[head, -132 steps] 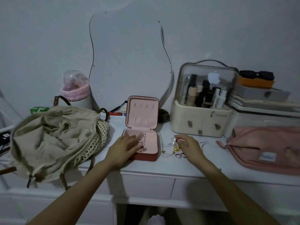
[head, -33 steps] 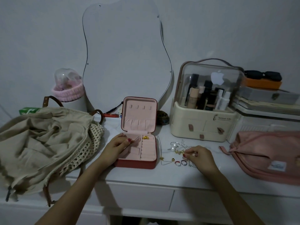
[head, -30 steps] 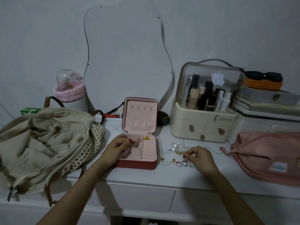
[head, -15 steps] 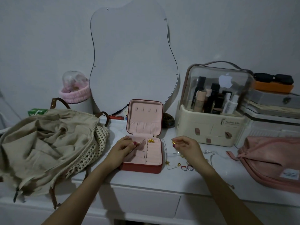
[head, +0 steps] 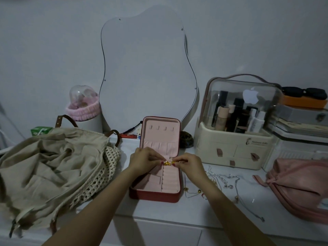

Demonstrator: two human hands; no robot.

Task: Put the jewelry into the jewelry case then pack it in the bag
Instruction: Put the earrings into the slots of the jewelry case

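A: So where's everything sitting relative to the jewelry case (head: 156, 167)?

B: The case is laid open on the white dresser (head: 159, 212), lid propped upright. Both hands are met right over its back edge. Small gold pieces (head: 167, 163) are pinched between the left hand (head: 144, 161) and the right hand (head: 188, 165), fingers curled in on them from both sides, just above the case's ring rolls.

A: Is the gold stuff already seated in a slot?

B: Can't be told, too small and partly covered by fingertips.

A: And the rest of the jewelry?

B: Silver chains (head: 225, 180) and a few rings (head: 204, 196) are spread on the dresser just right of the case. The beige bag (head: 48, 167) is slumped left of the case, mouth open. A pink pouch (head: 300, 185) is seen far right of it, and a makeup box (head: 236, 128) behind and to the right.
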